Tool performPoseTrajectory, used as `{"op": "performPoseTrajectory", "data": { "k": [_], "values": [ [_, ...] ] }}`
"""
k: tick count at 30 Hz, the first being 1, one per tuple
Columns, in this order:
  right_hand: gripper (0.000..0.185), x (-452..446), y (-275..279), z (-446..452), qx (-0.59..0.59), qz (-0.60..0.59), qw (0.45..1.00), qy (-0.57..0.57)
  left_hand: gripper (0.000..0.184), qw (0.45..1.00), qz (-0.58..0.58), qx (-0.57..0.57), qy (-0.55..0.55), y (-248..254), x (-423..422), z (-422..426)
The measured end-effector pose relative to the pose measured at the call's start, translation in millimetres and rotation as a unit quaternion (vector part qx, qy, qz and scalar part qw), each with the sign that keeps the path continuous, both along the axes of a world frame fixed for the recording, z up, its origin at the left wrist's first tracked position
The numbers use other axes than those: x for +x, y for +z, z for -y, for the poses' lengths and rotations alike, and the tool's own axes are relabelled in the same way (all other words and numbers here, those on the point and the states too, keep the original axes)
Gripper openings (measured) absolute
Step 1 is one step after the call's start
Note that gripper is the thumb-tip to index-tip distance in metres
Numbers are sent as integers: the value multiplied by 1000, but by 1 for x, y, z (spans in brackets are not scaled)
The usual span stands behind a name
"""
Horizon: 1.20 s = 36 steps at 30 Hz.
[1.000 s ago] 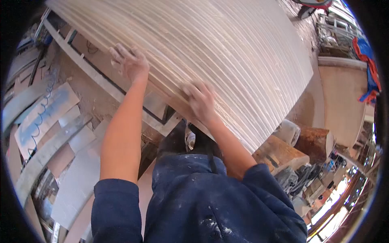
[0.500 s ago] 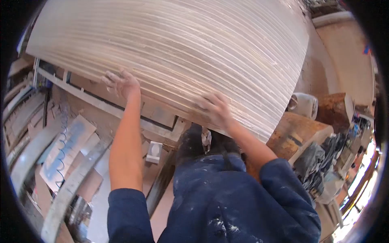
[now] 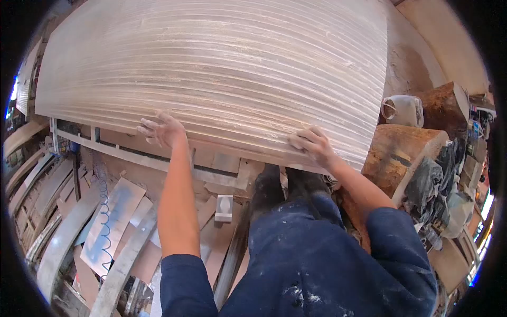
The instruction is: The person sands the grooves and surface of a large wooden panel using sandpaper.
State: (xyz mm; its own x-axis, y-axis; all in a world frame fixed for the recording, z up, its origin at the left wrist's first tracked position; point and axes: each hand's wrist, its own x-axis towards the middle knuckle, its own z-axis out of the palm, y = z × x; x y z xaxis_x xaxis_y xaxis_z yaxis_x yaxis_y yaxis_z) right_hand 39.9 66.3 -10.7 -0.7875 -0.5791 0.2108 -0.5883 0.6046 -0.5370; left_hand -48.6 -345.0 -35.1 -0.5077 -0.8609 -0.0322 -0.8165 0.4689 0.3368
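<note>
A large pale panel with long parallel ridges lies in front of me, its surface dusted with whitish powder. My left hand is at the panel's near edge, left of centre. Its dusty fingers are spread, pointing left; whether they press on the panel is hard to tell. Farther right, my right hand rests on the ridges close to the near edge, with its fingers slightly bent and apart. Neither hand holds a tool.
A frame rail runs beneath the panel. Wooden blocks and a translucent plastic jug stand at right. Lower left are curved strips, a blue-stained board, a coiled blue hose and a small white box.
My view has shifted, so the panel and floor items sit differently in it. My right hand, blurred by motion before, now looks steady on the ridges. The left hand remains by the near edge.
</note>
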Motion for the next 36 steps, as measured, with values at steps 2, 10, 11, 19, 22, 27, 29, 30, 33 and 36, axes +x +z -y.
{"op": "performPoseTrajectory", "data": {
  "k": [2,10,11,19,22,27,29,30,33,36],
  "values": [
    [39,-5,-8,14,-24,-17,1000,8,79,999,35,-9,18,1,-2,0],
    [38,-48,-26,124,-16,-38,998,38,79,993,18,-98,-66,-32,7,20],
    [37,-29,-32,79,-25,-55,998,35,79,999,-21,-27,-23,-15,6,10],
    [33,-20,-29,51,-56,-52,997,6,80,999,6,-46,-11,-9,1,6],
    [31,-62,-13,165,-10,-2,1000,10,79,999,18,-28,-4,-25,1,19],
    [32,-12,-16,40,20,26,999,-2,78,1000,11,-19,-13,-14,6,8],
    [22,20,-4,-42,-18,70,996,-57,78,999,6,-39,-23,-25,5,16],
    [22,26,-4,-55,-17,67,996,-53,77,997,4,-63,-34,-29,4,20],
    [21,24,-6,-44,-19,74,994,-78,77,999,43,-24,3,-3,0,2],
    [24,-28,-6,69,-32,64,996,-48,78,998,10,-52,-35,-17,7,12]
  ]
}}
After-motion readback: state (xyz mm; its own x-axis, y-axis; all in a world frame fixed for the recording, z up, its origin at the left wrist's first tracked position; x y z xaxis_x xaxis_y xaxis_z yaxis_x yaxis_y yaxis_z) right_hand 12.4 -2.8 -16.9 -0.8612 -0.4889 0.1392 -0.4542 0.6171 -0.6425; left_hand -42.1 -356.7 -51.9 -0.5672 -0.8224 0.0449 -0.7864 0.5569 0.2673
